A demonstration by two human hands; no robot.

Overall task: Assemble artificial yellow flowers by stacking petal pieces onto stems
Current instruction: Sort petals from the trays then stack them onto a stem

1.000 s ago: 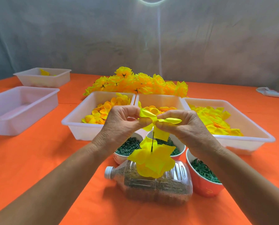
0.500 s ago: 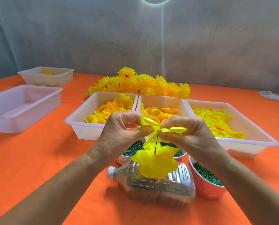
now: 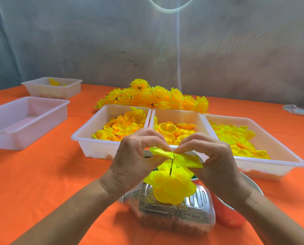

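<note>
A: Status?

B: Both hands pinch one flat petal piece (image 3: pixel 176 157) at the tip of the stem (image 3: pixel 171 167). Left hand (image 3: pixel 133 161) and right hand (image 3: pixel 213 163): thumb and forefinger closed on the piece, other fingers curled. Lower petals (image 3: pixel 172 188) already stacked on the stem, which seems planted in the sand-filled bottle (image 3: pixel 172 214).

A: Done vs. left?

B: Finished flowers (image 3: pixel 154 98) heaped at the back. Three trays (image 3: pixel 87 140) hold plenty of loose petals, so approx. many flowers left. This piece isn't seated yet.

A: Clearance?

B: Tight. Tray rim just behind the knuckles, red cup (image 3: pixel 227 214) beside the right wrist. Open tablecloth (image 3: pixel 41 174) on the left.
</note>
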